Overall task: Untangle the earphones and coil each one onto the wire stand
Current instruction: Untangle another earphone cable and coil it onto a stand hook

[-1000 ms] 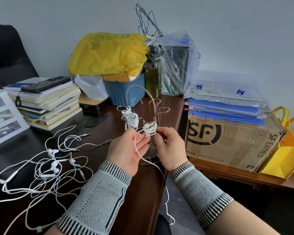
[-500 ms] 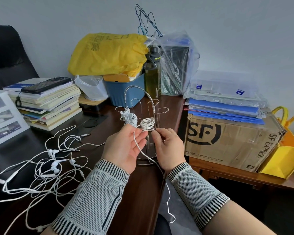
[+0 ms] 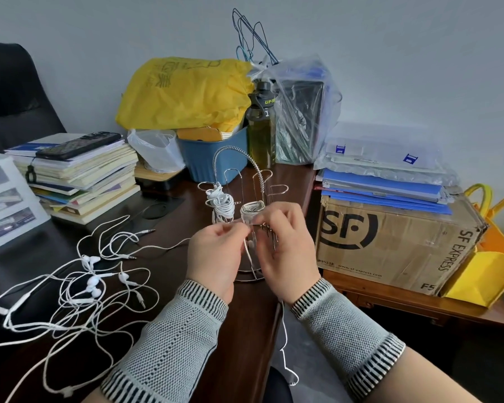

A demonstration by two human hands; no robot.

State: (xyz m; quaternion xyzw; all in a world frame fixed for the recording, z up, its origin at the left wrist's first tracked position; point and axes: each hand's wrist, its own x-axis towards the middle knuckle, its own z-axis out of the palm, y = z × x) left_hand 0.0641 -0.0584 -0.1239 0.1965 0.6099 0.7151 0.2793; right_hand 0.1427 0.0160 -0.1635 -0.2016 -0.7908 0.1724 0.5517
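Observation:
A chrome wire stand (image 3: 239, 167) with several hooks stands on the dark desk near its right edge. One white earphone coil (image 3: 223, 202) hangs on a left hook. A second, partly wound coil (image 3: 252, 208) sits on the hook beside it. My left hand (image 3: 216, 257) pinches the white cord just below that coil. My right hand (image 3: 285, 251) holds the hook and cord from the right. The loose end of the cord (image 3: 284, 344) dangles past the desk edge. A tangle of white earphones (image 3: 82, 289) lies on the desk to the left.
A stack of books (image 3: 79, 181) with a phone on top sits at the back left. A blue bin (image 3: 213, 158), a yellow bag (image 3: 186, 91) and a bottle (image 3: 262, 129) stand behind the stand. An SF cardboard box (image 3: 390, 239) sits to the right.
Both hands have closed in together under the second coil. My left hand has turned from palm-up and open to pinching the cord.

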